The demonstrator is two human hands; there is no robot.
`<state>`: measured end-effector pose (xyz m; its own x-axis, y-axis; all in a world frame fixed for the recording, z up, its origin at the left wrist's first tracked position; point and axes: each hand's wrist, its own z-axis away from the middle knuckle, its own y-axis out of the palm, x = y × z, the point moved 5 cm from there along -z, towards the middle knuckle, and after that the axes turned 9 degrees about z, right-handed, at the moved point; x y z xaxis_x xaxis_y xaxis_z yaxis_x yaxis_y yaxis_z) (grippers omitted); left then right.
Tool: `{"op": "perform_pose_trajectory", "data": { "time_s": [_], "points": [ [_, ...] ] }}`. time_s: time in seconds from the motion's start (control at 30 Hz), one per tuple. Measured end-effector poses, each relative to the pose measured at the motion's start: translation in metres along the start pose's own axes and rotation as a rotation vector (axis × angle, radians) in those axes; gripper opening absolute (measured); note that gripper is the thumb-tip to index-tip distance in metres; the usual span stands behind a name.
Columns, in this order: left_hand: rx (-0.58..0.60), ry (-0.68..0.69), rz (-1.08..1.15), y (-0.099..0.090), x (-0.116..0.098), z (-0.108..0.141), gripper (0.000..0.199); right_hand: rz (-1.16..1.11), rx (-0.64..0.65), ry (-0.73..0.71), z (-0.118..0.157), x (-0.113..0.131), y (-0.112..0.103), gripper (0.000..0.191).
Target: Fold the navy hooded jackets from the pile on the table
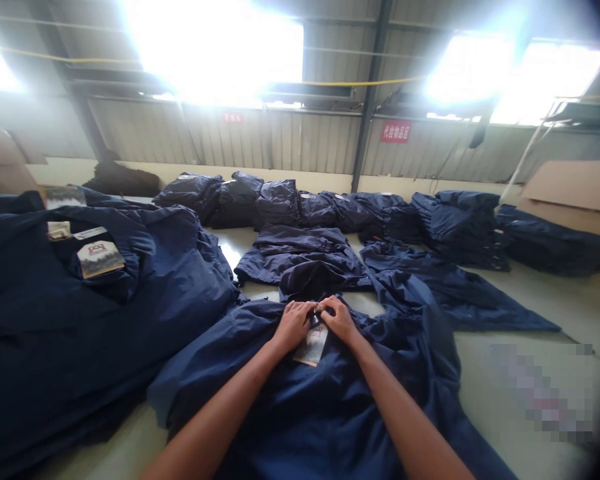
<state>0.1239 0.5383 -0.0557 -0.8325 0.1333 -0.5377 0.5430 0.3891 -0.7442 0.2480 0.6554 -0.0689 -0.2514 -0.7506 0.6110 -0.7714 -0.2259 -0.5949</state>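
Note:
A navy jacket lies spread out in front of me, its hood stretched away from me. At its collar, my left hand is closed, thumb and fingers pinching the fabric near the neck opening. My right hand pinches the collar just beside it, and the fingertips of both hands nearly meet. The small detail between the fingertips is too hidden to make out. Below the hands hangs a printed paper hang tag, lying on the jacket's front.
To the left lies a pile of navy jackets, a hang tag on top. More navy garments lie ahead and to the right. Folded stacks line the table's back. Cardboard stands at the right; a blurred-out patch covers part of the table.

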Motion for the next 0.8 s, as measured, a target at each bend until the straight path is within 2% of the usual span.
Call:
{"op": "perform_pose_trajectory", "data": {
  "time_s": [0.1, 0.27, 0.37, 0.6, 0.8],
  "points": [
    [-0.019, 0.001, 0.007, -0.002, -0.001, 0.000, 0.037, -0.029, 0.011, 0.044, 0.000, -0.001, 0.000, 0.023],
    [-0.054, -0.004, 0.007, -0.004, -0.002, -0.002, 0.017, -0.204, 0.032, 0.100, 0.001, -0.001, -0.001, 0.037],
    [-0.072, 0.003, 0.010, -0.004, -0.002, -0.002, 0.009, -0.240, 0.010, 0.116, 0.000, 0.000, -0.003, 0.037],
    [-0.115, -0.005, -0.011, -0.006, -0.003, -0.001, 0.014, 0.016, -0.182, 0.155, 0.000, -0.004, -0.014, 0.031],
    [-0.122, 0.007, -0.013, -0.008, -0.005, 0.000, 0.018, 0.109, -0.219, 0.198, 0.002, -0.011, -0.013, 0.022]
  ]
}}
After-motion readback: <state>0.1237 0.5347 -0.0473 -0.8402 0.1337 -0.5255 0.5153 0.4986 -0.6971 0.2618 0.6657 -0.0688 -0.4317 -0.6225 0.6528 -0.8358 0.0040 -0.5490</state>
